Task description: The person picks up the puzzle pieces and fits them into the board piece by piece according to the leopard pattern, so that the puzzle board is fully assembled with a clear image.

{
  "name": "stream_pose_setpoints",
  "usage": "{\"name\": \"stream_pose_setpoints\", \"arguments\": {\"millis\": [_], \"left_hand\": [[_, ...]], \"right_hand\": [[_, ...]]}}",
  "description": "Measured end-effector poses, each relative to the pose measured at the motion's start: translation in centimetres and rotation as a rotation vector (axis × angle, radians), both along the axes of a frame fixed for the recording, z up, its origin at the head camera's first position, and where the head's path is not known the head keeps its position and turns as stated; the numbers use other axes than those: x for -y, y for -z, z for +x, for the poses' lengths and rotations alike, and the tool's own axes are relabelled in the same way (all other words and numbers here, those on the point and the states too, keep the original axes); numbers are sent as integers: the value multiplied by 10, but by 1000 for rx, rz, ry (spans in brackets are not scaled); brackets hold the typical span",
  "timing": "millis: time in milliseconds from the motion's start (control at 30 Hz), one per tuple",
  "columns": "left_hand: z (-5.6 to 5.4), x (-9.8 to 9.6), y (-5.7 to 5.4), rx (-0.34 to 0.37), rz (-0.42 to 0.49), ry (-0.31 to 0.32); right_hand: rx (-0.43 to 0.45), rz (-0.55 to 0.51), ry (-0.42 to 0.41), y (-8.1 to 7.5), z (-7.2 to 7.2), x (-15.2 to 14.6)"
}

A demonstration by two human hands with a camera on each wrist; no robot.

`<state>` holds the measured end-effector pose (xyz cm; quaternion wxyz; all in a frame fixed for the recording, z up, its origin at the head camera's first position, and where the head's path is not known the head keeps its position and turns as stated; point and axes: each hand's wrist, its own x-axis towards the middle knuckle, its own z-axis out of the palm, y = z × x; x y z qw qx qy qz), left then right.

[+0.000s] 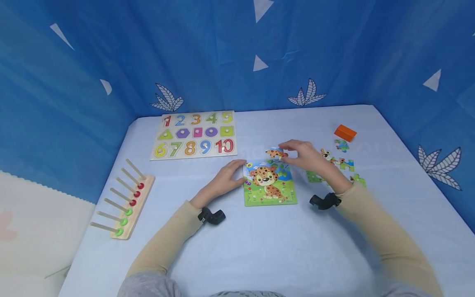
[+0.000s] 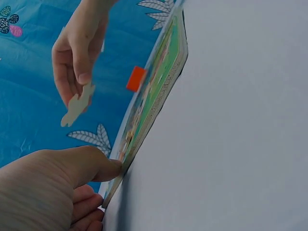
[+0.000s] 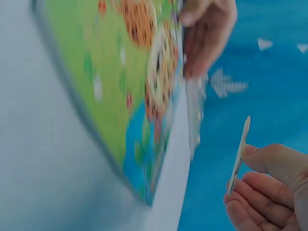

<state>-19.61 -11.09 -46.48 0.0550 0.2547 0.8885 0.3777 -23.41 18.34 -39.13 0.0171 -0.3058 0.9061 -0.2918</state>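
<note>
Head view: the puzzle sits mid-frame, left hand gripping its upper left edge; right hand pinches a piece just above it in frame; loose pieces and an orange block sit right of centre, number board upper left, peg rack lower left; left wrist view: left thumb's on the puzzle's edge, piece dangling upper left; right wrist view: kinda blurry puzzle upper left, pinched piece lower right, edge-on.

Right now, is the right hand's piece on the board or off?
Off: wrist views show a gap between the piece and the board.
</note>
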Motion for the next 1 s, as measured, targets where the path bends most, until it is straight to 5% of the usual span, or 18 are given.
{"name": "stream_pose_setpoints", "arguments": {"millis": [333, 633, 1000], "left_hand": [[0, -1, 0, -5, -9, -4], [-1, -1, 1, -17, -6, 3], [-1, 0, 1, -18, 6, 10]], "right_hand": [[-30, 77, -94, 29, 9, 31], [-61, 188, -105, 35, 11, 36], [15, 68, -98, 39, 6, 50]]}}
